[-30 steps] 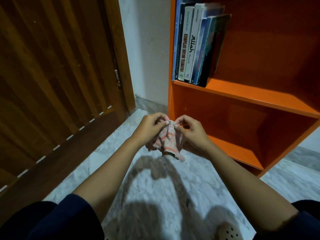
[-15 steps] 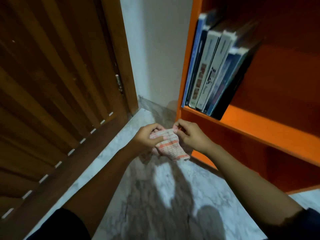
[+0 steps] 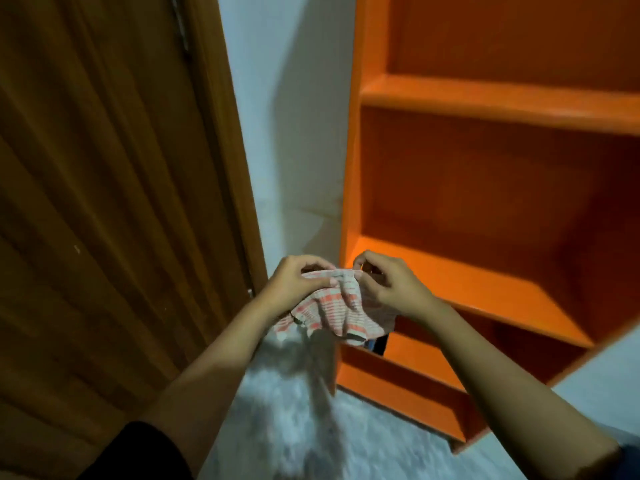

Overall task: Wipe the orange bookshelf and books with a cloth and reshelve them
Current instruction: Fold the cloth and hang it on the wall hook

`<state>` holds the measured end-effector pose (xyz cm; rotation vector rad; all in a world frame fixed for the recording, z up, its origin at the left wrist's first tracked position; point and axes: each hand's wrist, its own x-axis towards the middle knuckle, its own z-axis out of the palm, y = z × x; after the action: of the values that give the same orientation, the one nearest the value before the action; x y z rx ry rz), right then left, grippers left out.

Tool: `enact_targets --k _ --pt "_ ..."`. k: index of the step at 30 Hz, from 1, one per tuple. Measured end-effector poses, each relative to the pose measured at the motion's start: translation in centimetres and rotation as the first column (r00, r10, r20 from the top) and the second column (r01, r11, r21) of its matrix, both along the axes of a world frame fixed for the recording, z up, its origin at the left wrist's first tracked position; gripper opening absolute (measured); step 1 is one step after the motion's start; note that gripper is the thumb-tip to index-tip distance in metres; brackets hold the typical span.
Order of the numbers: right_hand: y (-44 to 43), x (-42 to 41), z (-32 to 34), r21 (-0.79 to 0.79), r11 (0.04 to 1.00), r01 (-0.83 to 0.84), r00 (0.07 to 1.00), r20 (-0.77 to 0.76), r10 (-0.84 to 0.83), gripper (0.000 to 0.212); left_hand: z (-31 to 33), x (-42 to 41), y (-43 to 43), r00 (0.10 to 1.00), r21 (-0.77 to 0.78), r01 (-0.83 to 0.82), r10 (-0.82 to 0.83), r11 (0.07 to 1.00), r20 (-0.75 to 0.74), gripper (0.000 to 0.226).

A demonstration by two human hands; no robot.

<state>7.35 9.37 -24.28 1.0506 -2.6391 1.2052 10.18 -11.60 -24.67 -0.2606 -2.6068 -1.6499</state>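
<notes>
A small cloth [image 3: 332,311] with orange and white checks hangs between both hands, in front of the left edge of the orange bookshelf [image 3: 349,188]. My left hand [image 3: 294,285] pinches its top left edge. My right hand [image 3: 388,285] pinches the top right edge. The shelves in view hold no books. A dark book corner [image 3: 379,344] shows just below the cloth on a lower shelf.
A brown wooden door [image 3: 104,202] and its frame fill the left side. A white wall [image 3: 291,116] runs between the door and the bookshelf. Grey marble floor [image 3: 311,427] lies below my arms. The picture is blurred by motion.
The view has tilted upward: the row of books has dropped out of sight and upper bare shelves have come in. Both hands have kept hold of the cloth and spread it a little.
</notes>
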Motion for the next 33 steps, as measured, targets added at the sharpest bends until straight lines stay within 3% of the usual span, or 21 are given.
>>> enact_targets --k 4,9,18,21,27,33 --pt "4.2 3.2 9.0 0.001 0.989 0.150 0.985 -0.090 -0.149 0.009 8.8 -0.3 4.1 0.982 -0.013 0.157 -0.158 0.987 -0.103 0.019" --pt "12.7 8.3 16.4 0.021 0.927 0.374 0.910 -0.204 -0.362 0.019 16.0 -0.3 13.2 0.891 -0.070 0.375 -0.380 0.925 -0.248 0.018" --pt "30.8 17.7 22.0 -0.051 0.684 0.727 0.620 -0.379 -0.687 0.023 23.9 3.2 33.8 0.665 -0.197 0.616 -0.638 0.763 -0.389 0.012" --pt "36.5 20.0 23.7 -0.097 0.660 0.745 0.568 -0.425 -0.704 0.018 25.8 3.8 40.7 0.600 -0.230 0.639 -0.662 0.734 -0.449 0.009" --pt "49.3 20.1 27.5 -0.069 0.626 0.777 0.515 -0.504 -0.694 0.021 29.7 2.9 53.0 0.559 -0.254 0.649 -0.676 0.717 -0.480 0.014" --pt "57.3 17.1 32.3 -0.059 0.608 0.792 0.476 -0.565 -0.674 0.028 33.7 0.7 60.8 0.583 -0.229 0.554 -0.569 0.801 -0.580 0.017"
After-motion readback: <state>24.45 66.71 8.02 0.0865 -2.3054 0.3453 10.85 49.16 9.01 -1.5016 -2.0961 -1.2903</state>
